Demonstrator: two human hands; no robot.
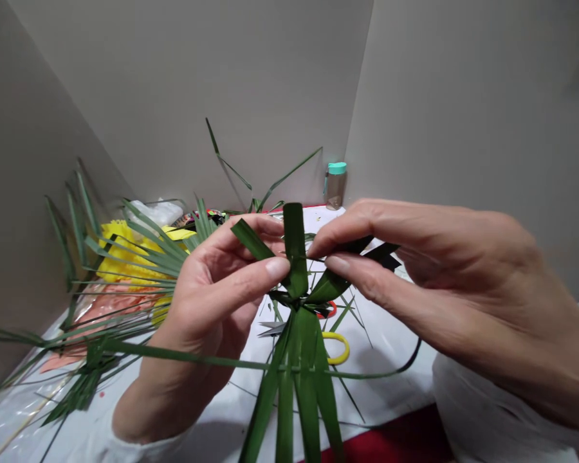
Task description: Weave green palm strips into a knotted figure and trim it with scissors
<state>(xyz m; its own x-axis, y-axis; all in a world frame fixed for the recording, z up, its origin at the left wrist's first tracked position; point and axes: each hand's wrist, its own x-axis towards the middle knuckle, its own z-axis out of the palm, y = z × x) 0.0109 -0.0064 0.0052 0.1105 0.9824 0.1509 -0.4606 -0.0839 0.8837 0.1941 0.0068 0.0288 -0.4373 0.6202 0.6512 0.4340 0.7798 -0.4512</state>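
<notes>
A bundle of green palm leaf strips (296, 334), knotted near its middle, hangs upright in front of me with several broad tails pointing down. My left hand (217, 296) pinches its upper left part, the thumb pressed on the leaf beside the upright strip. With thumb and index finger, my right hand (439, 276) grips a thin dark leaf strip just right of the upright piece. Darker leaf ends lie behind those fingers. A long narrow strip (183, 355) crosses in front of my left wrist and the tails. Behind the bundle lie scissors (346, 350), partly hidden, with a yellow handle loop.
Fanned palm leaves (149, 254) spread at the left over yellow crinkled material (118, 260) and salmon-coloured material (106, 308). A bottle with a turquoise lid (336, 185) stands at the back by the grey walls. Leaf scraps litter the white table cover; red cloth (390, 440) shows at the front.
</notes>
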